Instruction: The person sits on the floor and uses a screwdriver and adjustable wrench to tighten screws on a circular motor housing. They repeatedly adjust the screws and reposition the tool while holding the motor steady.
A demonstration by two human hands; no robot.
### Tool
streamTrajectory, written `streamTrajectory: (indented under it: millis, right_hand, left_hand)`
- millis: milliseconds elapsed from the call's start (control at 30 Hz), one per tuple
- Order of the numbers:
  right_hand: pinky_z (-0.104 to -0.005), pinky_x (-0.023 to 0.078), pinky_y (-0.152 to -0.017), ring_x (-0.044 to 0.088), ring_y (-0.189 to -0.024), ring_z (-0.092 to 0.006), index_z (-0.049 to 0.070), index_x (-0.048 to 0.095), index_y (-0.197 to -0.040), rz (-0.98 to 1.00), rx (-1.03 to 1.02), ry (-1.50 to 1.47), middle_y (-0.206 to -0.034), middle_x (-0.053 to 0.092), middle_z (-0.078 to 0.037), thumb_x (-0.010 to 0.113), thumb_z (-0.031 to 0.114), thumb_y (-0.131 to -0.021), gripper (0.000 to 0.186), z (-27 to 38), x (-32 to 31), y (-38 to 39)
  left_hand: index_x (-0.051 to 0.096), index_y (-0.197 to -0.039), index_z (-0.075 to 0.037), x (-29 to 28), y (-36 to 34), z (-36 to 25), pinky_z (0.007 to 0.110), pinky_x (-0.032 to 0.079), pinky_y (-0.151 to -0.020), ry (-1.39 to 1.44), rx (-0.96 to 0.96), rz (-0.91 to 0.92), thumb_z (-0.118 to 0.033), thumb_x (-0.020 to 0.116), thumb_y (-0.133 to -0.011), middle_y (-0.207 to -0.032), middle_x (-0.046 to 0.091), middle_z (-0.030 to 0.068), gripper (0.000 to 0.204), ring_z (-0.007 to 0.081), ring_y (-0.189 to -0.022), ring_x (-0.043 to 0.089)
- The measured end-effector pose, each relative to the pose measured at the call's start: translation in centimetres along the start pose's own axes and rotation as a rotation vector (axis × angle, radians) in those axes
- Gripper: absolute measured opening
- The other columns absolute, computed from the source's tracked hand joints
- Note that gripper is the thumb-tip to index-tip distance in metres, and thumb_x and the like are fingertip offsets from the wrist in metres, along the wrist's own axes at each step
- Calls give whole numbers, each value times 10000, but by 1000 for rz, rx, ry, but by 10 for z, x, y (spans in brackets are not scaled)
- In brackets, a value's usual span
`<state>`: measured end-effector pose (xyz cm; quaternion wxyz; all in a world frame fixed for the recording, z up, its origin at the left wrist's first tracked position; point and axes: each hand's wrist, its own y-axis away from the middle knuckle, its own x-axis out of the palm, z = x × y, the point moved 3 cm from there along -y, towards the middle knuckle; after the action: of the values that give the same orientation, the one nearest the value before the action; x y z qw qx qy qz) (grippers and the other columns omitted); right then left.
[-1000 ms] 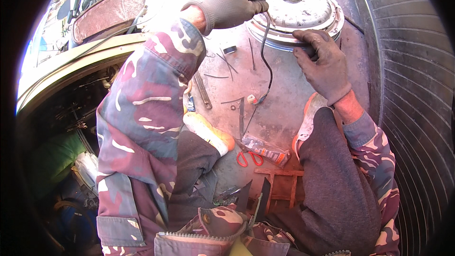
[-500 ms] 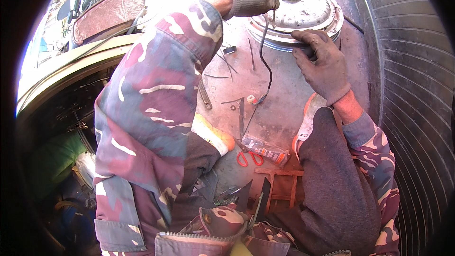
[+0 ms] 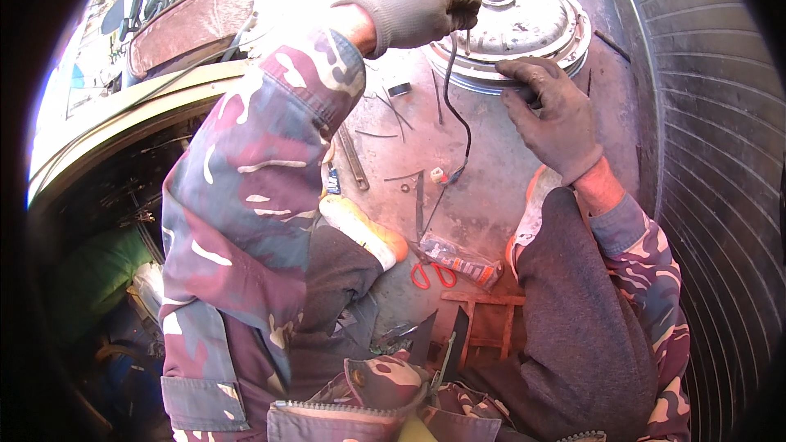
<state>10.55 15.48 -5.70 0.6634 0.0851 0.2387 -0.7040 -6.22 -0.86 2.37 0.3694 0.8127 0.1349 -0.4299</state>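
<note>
A round metal hub motor [image 3: 532, 29] with a stepped rim lies on the metal surface, its threaded axle upright and a black cable at its top. My left hand [image 3: 430, 10], gloved in grey, is closed over the motor's left side. From its fingers a thin metal rod [image 3: 468, 39] points down at the rim; its upper part is hidden in the fist. My right hand [image 3: 557, 119], in a dirty glove, holds the motor's near rim, fingers on top and thumb below. A black cable [image 3: 457, 102] hangs past the rim to a white connector [image 3: 437, 174].
Left of the cable lie a wrench [image 3: 354, 157], a black tape roll [image 3: 399, 89] and several cut strips. Nearer are red-handled scissors [image 3: 432, 275], a clear packet [image 3: 463, 262] and a rusty metal frame [image 3: 483, 301]. A ribbed wall [image 3: 712, 131] stands at right.
My left hand and sleeve have shifted slightly left and down, with the rod still in the fingers. The cable by the axle shows more. My right hand has barely moved on the rim.
</note>
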Motion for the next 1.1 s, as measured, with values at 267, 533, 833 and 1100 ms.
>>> streamTrajectory:
  millis: [267, 533, 833, 1100]
  right_hand:
    - [-314, 642, -725, 790, -851, -190, 97, 773, -1235, -24, 0, -37, -1112, 769, -85, 778, 83, -921, 314, -2, -2, 0]
    - [-304, 641, -726, 785, -844, -180, 80, 778, -1211, -55, -3, -58, -1100, 768, -89, 759, 78, -944, 268, -5, -5, 1]
    - [-311, 643, -744, 789, -864, -187, 86, 779, -1223, -55, 18, -85, -1121, 778, -94, 762, 96, -945, 278, -8, -6, 2]
    - [-308, 644, -748, 790, -868, -190, 92, 784, -1221, -51, 9, -58, -1132, 780, -92, 763, 101, -945, 277, -11, -7, 3]
  left_hand:
    - [755, -1284, -84, 23, 12, 13, 374, 593, -922, 151, -14, -226, -175, 657, -1085, -1123, 803, 104, 240, 210, -1024, 757]
    - [774, -1246, -49, 18, 19, -2, 379, 606, -832, 120, -125, -231, -278, 678, -1079, -1039, 806, 122, 300, 209, -881, 758]
    - [753, -1323, -63, 24, 7, -4, 344, 614, -833, 223, -178, -223, -230, 653, -1091, -1080, 806, 116, 302, 171, -907, 766]
    - [733, -1344, -55, 30, 3, 2, 324, 633, -861, 458, -85, -248, -88, 617, -1087, -1090, 788, 97, 284, 156, -910, 760]
